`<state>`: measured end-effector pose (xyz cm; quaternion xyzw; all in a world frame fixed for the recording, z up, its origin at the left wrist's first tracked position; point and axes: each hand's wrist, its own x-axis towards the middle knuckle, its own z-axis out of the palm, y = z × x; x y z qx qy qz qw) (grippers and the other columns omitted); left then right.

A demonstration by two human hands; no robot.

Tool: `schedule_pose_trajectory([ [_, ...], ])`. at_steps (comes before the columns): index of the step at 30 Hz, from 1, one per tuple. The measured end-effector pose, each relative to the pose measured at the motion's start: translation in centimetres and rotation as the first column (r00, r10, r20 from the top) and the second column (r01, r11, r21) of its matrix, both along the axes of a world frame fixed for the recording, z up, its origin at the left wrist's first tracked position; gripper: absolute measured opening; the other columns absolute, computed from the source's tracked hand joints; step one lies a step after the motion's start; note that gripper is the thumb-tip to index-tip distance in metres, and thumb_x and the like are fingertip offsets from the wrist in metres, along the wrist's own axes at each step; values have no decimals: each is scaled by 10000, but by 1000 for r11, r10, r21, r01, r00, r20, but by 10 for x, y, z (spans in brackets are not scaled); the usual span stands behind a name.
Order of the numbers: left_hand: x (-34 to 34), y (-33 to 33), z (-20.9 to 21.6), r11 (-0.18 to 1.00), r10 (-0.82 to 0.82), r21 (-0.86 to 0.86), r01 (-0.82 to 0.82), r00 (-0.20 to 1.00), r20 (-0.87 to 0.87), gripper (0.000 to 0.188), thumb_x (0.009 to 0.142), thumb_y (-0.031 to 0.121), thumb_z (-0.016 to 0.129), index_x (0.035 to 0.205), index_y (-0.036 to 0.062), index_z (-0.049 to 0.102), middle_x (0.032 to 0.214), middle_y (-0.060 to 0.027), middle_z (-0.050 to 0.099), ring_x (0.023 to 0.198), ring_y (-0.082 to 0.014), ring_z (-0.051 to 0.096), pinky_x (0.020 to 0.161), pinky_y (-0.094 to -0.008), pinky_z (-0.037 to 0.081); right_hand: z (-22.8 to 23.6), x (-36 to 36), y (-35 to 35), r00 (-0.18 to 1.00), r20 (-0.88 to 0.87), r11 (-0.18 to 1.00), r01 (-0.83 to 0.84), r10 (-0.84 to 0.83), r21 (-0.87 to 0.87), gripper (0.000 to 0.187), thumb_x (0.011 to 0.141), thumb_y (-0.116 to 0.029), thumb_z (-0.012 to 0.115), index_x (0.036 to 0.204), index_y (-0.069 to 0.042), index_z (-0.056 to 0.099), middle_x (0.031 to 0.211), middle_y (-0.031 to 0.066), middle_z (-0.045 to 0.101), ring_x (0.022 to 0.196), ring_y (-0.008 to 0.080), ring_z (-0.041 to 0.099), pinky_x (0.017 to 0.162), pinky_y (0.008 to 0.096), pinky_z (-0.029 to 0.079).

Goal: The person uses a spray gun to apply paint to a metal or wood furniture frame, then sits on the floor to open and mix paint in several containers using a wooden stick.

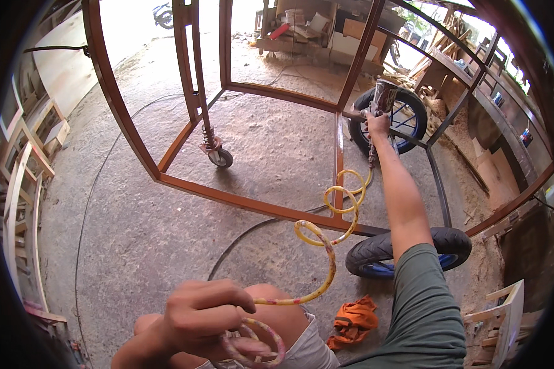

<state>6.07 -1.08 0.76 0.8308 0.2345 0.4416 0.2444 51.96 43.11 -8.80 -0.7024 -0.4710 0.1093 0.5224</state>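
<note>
My right hand (377, 125) is stretched far ahead, wrapped round the handle of a paint spray gun (385, 97) with a dark-stained cup on top. A coiled yellow air hose (326, 270), spotted with paint, runs from the gun's grip back toward me. Close to my body, my left hand (206, 313) is closed round loops of that hose. Around the gun stands a large metal cart frame (246, 200), its bars partly reddish brown and partly dark grey. The gun is at a dark crossbar in front of the far wheel (418, 114), which has a black tire and blue rim.
A second blue-rimmed wheel (363, 255) lies under my right arm. The frame's small caster (221, 158) stands at left centre. An orange cloth (354, 320) is on the concrete floor (135, 246). A dark cable (240, 237) crosses it. Wooden pieces (28, 197) line the left side.
</note>
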Motion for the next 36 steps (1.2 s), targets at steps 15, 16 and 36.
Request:
schedule_pose_trajectory([
  [15, -40, 21, 23, 958, 282, -178, -226, 860, 425, 667, 967, 710, 483, 671, 112, 492, 656, -89, 607, 425, -82, 447, 391, -216, 364, 43, 13, 24, 988, -95, 992, -126, 123, -23, 204, 885, -198, 747, 847, 2, 738, 686, 110, 714, 500, 186, 665, 368, 345, 470],
  [16, -42, 26, 20, 963, 262, -179, -203, 864, 431, 659, 968, 705, 487, 676, 115, 495, 658, -87, 608, 423, -74, 440, 385, -213, 357, 44, 21, 26, 993, -46, 994, -107, 105, -37, 205, 883, -199, 751, 843, 2, 737, 684, 109, 712, 500, 189, 665, 370, 349, 471],
  [36, -35, 95, -9, 952, 303, -143, -270, 898, 319, 413, 1014, 335, 616, 672, 149, 480, 649, -31, 557, 448, -63, 403, 397, -172, 318, 45, 194, 36, 987, 106, 977, 137, -121, -165, 231, 880, -222, 767, 847, -2, 705, 675, 83, 680, 517, 171, 645, 403, 344, 476],
])
